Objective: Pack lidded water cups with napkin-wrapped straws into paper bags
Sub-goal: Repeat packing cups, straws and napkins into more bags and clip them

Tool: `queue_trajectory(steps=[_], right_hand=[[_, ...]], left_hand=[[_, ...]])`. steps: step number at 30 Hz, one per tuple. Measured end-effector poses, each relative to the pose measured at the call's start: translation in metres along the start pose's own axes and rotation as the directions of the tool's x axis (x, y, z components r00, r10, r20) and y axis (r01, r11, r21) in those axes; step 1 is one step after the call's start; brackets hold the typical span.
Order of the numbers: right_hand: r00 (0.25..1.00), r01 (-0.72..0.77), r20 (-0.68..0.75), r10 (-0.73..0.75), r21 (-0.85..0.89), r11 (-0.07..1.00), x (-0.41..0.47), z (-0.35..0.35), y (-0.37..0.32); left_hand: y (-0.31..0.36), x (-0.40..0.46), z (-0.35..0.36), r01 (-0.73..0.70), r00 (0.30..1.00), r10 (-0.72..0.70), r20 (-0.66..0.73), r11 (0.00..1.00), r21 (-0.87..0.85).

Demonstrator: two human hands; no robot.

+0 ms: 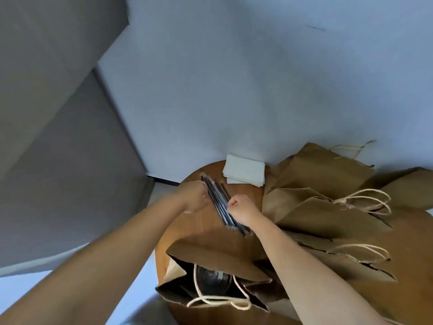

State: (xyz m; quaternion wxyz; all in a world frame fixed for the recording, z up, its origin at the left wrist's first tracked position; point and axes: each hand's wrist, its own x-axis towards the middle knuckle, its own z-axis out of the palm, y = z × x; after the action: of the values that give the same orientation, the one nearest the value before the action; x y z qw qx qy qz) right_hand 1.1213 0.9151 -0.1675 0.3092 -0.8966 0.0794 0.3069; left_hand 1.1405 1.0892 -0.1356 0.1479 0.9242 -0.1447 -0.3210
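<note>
1. Reaching across the round wooden table (pixel 255 200), the person has both hands at a bundle of dark straws (pixel 221 202) lying in a clear sleeve near the far edge.
2. The left hand (pixel 195 199) cups the bundle's left side, fingers curled against it; how firmly it grips I cannot tell.
3. The right hand (pixel 240 207) is closed into a fist at the bundle's right side, seemingly pinching one straw or the sleeve; the exact hold is hidden.
4. A stack of pale napkins (pixel 244 172) sits just beyond the straws, near enough for the wrapping.
5. Nearest the person, an open paper bag (pixel 210 256) already holds a lidded cup (pixel 212 280), with flat bags (pixel 328 207) piled to the right.
6. To do this well, I'd steady the sleeve with the left and draw a single straw out lengthwise, not sideways, so the rest stay bundled.
</note>
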Motion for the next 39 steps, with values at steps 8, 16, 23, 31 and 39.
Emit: queue_trajectory(steps=[8, 16, 23, 31, 39], right_hand=[[0.987, -0.131, 0.063, 0.147, -0.204, 0.970, 0.078, 0.029, 0.011], [0.996, 0.000, 0.091, 0.013, -0.141, 0.990, 0.114, 0.045, -0.003], [0.972, 0.221, 0.022, -0.236, -0.437, 0.872, 0.137, 0.065, -0.024], [0.984, 0.163, 0.026, -0.176, -0.530, 0.832, 0.149, 0.081, -0.028], [0.986, 0.150, 0.014, -0.164, -0.490, 0.858, 0.147, 0.083, -0.031]], left_hand=[[-0.056, 0.046, 0.017, 0.107, 0.991, -0.093, 0.091, 0.980, -0.170], [-0.075, 0.077, 0.034, 0.191, 0.978, -0.166, 0.124, 0.955, -0.227], [-0.088, 0.091, 0.066, 0.162, 0.986, -0.133, 0.101, 0.914, -0.373], [-0.104, 0.089, 0.086, 0.239, 0.968, -0.190, 0.162, 0.891, -0.386], [-0.112, 0.088, 0.099, 0.236, 0.970, -0.182, 0.164, 0.874, -0.425]])
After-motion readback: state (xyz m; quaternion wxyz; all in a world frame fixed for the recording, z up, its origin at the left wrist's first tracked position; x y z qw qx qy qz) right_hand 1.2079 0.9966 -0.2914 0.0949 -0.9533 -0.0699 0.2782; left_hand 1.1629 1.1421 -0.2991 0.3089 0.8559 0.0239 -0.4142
